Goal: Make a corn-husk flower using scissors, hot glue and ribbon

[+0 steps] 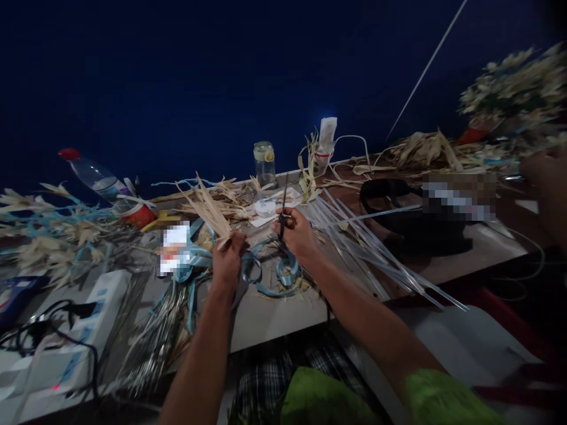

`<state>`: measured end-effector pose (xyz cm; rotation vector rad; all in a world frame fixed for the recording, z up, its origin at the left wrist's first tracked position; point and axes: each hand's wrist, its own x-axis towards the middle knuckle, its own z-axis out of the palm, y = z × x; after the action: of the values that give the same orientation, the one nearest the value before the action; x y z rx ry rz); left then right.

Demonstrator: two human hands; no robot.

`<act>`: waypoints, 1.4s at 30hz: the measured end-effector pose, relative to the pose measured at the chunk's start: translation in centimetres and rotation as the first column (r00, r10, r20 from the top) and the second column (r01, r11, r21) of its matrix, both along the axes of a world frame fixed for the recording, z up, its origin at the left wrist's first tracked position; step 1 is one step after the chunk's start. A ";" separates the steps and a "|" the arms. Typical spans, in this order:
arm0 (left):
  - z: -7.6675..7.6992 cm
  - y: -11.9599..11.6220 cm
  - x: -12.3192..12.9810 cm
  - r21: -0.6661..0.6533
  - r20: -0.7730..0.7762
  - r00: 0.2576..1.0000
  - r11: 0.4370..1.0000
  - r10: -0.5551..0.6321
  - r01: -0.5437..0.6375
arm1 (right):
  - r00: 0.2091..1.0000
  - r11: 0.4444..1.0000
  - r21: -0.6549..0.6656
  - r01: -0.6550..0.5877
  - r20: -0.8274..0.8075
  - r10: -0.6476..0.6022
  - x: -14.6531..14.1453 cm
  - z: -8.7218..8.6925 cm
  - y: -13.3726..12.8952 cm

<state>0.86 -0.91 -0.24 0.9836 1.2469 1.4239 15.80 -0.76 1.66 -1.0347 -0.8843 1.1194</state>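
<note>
My left hand (227, 262) is closed around the base of a bundle of dry, pale corn husks (211, 206), whose pointed ends fan out up and to the left. Dark scissors (284, 198) are in my right hand (299, 233), blades pointing up, apart from the husks. Curls of light blue ribbon (277, 290) lie on the table below and between my hands, among small husk scraps. More loose husks (228, 203) are heaped just beyond. A roll of white tape or similar round white thing (264, 208) rests on paper ahead.
Clear thin rods (376, 254) lie right of my right arm. A lidded clear jar (264, 168) stands at the back. Left are a red-capped bottle (95, 177), thin wires (159, 336) and a white power strip (104, 307) with cables. A blurred person's arm (547, 183) shows far right.
</note>
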 end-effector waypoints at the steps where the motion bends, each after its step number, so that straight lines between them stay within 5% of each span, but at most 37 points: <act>1: -0.2 0.1 0.0 -0.014 0.049 0.999 1.000 -0.002 0.003 | 0.999 0.999 0.002 0.045 -0.017 -0.045 -0.1 -0.1 0.0; 13: -0.5 -0.2 0.8 0.041 0.030 0.981 0.981 -0.189 0.188 | 0.954 0.954 0.091 0.286 -0.118 -0.275 -0.3 -0.9 0.5; 17: -0.9 0.0 1.1 0.020 0.008 0.990 0.990 -0.140 0.140 | 0.973 0.975 0.067 0.210 -0.108 -0.202 -1.6 -1.2 0.1; 24: -0.5 0.2 0.9 0.000 0.263 0.964 1.000 0.027 -0.028 | 0.997 0.996 0.088 0.010 0.072 -0.017 -2.5 -1.8 -0.7; 27: -0.6 0.2 0.6 -0.010 0.223 0.974 0.999 0.046 -0.045 | 0.995 0.989 0.147 -0.010 0.096 -0.005 -1.8 -1.4 -0.7; 34: 0.0 -0.3 0.5 -0.023 -0.201 0.971 0.992 -0.127 0.124 | 0.980 0.980 0.189 -0.065 0.199 0.027 -0.2 -1.1 0.2; 42: 0.3 -0.7 0.8 0.023 -0.184 0.945 0.960 -0.270 0.279 | 0.961 0.978 0.003 -0.209 0.184 0.204 -0.5 -1.2 0.0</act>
<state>1.62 -1.63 0.01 1.2896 1.1542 1.1718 15.33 -0.73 0.49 -1.0563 -1.1712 1.1976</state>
